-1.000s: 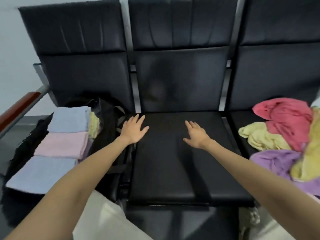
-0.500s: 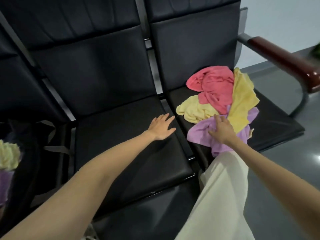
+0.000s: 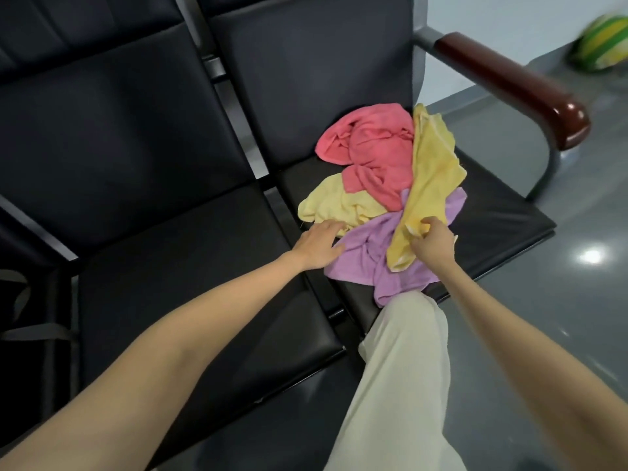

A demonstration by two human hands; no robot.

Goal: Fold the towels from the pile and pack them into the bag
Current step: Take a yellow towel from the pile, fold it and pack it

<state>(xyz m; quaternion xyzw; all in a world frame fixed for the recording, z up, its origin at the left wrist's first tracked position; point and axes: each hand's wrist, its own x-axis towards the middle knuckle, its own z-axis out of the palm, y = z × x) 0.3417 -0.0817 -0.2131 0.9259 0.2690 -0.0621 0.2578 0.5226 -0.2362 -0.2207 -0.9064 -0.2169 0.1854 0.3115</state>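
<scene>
While the right hand point(image 3: 431, 245) pinches the yellow towel point(image 3: 431, 178) near the bench's point(image 3: 503, 219) front edge, the left hand point(image 3: 317, 244) rests loose-fingered on the purple towel point(image 3: 363, 253).

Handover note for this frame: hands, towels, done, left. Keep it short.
Right hand: pinching the near edge of the bright yellow towel, not lifted yet.
Left hand: open, fingers flat at the pile's left edge, on the purple towel, beside the pale yellow towel.
Pile: four unfolded towels on the right seat; the pink towel is at the back.
Bag: only dark straps show at the far left.
Done: none of these four folded.
Left: fold all four on the middle seat, then pack.
</scene>
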